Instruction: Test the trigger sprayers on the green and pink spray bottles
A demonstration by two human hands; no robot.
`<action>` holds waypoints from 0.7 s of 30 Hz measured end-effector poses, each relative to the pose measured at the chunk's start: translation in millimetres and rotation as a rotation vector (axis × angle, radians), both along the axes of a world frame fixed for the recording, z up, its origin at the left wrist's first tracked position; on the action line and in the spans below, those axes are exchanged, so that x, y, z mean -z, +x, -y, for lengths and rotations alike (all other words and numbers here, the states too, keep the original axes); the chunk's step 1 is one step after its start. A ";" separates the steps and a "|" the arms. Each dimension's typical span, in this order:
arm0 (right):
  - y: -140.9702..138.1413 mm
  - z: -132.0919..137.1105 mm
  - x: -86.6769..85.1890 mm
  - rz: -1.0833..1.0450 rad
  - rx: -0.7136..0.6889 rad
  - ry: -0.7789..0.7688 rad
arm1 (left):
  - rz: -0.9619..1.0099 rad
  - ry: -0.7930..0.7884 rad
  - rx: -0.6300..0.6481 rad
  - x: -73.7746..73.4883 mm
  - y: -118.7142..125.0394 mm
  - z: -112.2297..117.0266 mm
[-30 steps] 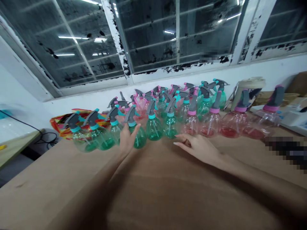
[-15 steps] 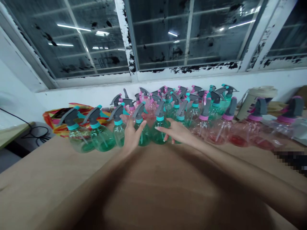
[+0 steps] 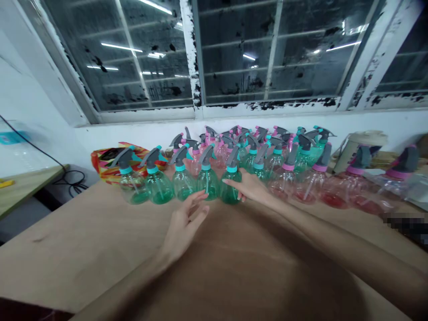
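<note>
Several green spray bottles (image 3: 182, 183) with grey triggers and teal collars stand in a front row on a brown table (image 3: 83, 240). Pink spray bottles (image 3: 312, 189) continue the row to the right, and more of both colours crowd behind. My right hand (image 3: 249, 187) is wrapped round the side of one green spray bottle (image 3: 230, 189) in the row. My left hand (image 3: 183, 225) hovers open just in front of the row, fingers apart, holding nothing.
A red and yellow woven bag (image 3: 109, 162) lies at the left end of the row. A beige jug (image 3: 356, 147) stands at the right behind the pink bottles. A white wall and dark windows (image 3: 234, 53) back the table. A green desk (image 3: 20, 194) with cables sits at left.
My left hand has let go of a green bottle and drawn back toward me. My right hand has moved left from the table onto a green bottle.
</note>
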State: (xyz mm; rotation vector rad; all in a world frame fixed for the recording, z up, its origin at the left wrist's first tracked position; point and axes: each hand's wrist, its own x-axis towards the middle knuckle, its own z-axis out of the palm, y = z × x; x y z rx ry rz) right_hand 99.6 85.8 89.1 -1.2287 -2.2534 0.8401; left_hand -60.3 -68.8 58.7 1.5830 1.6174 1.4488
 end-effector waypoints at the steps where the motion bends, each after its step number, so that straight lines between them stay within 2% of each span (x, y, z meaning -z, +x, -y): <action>1: 2.6 7.5 1.1 0.015 0.005 0.029 | -0.006 -0.005 0.006 -2.7 2.2 1.3; 7: 30.4 68.3 10.2 0.119 0.042 0.263 | -0.080 0.005 0.058 -21.1 27.9 -7.8; 12: 55.0 112.3 14.8 0.188 -0.048 0.456 | -0.117 -0.014 0.181 -38.3 62.6 -7.0; 16: 66.9 135.5 21.6 0.161 -0.075 0.504 | -0.155 0.015 0.169 -45.6 82.8 3.9; 21: 78.8 144.9 34.7 0.095 -0.146 0.458 | -0.190 0.079 0.203 -43.4 94.2 14.0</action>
